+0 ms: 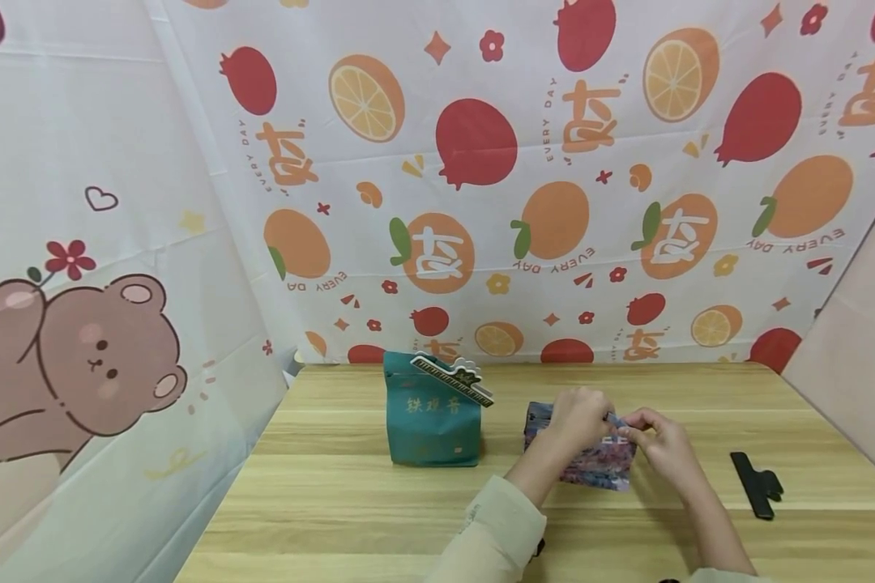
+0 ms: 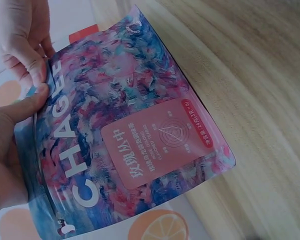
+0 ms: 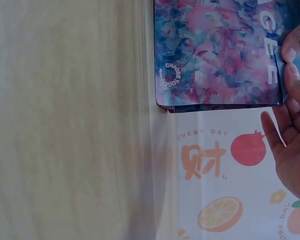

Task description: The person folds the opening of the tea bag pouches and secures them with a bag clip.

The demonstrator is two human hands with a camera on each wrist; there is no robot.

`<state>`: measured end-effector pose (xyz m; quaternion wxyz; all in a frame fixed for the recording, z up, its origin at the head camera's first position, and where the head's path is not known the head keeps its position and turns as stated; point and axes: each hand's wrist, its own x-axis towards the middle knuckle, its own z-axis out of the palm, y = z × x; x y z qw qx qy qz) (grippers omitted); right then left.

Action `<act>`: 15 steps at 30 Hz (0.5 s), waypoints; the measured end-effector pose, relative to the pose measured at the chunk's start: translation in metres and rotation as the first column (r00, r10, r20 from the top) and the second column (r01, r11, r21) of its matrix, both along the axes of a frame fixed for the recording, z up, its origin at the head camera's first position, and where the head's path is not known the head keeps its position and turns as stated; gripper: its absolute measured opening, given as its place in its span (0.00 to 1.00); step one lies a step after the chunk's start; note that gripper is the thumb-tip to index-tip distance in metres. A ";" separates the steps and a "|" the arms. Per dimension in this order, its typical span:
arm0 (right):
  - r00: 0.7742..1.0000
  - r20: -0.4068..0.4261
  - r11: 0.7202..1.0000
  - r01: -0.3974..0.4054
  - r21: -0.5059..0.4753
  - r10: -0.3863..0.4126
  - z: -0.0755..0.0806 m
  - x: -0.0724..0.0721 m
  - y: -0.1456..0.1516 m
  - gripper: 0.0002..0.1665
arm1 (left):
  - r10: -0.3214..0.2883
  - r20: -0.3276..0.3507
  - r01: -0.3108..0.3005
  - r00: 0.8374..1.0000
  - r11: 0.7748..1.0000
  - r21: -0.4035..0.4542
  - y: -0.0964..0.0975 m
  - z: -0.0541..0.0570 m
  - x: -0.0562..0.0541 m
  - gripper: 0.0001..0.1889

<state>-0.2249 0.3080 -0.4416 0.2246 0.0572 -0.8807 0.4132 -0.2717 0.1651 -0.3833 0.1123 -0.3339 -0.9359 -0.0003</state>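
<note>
A blue and pink tea pouch [image 1: 599,470] with white CHAGEE lettering stands on the wooden table, its top toward my hands. My left hand [image 1: 582,417] pinches the pouch's top edge from the left, thumb on the front. At the right end of that edge, the thumb and fingers of my right hand [image 1: 667,449] pinch it too. The left wrist view shows both thumbs close together along the top strip of the pouch [image 2: 95,120], near its zip line. In the right wrist view a top corner of the pouch [image 3: 215,55] is folded between the fingers.
To the left stands a green bag [image 1: 433,429] with a white and black clip [image 1: 455,379] slanting across its top. A black clip [image 1: 757,486] lies on the table [image 1: 321,502] at the right. A fruit-print cloth [image 1: 481,210] hangs behind.
</note>
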 end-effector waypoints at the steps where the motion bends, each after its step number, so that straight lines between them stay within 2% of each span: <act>1: 1.000 0.007 1.000 -0.001 -0.009 0.001 0.000 0.000 0.000 0.03 | -0.012 0.005 0.012 1.000 1.000 0.004 -0.001 0.000 0.000 0.06; 7: 1.000 0.007 1.000 -0.004 -0.030 0.004 -0.002 -0.002 0.002 0.03 | -0.120 0.078 0.107 0.990 0.983 0.152 -0.008 0.003 -0.003 0.08; 9: 1.000 0.008 1.000 -0.001 -0.023 0.002 -0.002 -0.002 0.003 0.03 | -0.148 0.088 0.131 0.985 0.976 0.174 -0.010 0.004 -0.004 0.08; 15: 1.000 0.021 1.000 -0.012 -0.021 0.012 -0.001 -0.002 0.002 0.04 | -0.153 0.075 0.136 0.985 0.971 0.197 -0.011 0.003 -0.004 0.08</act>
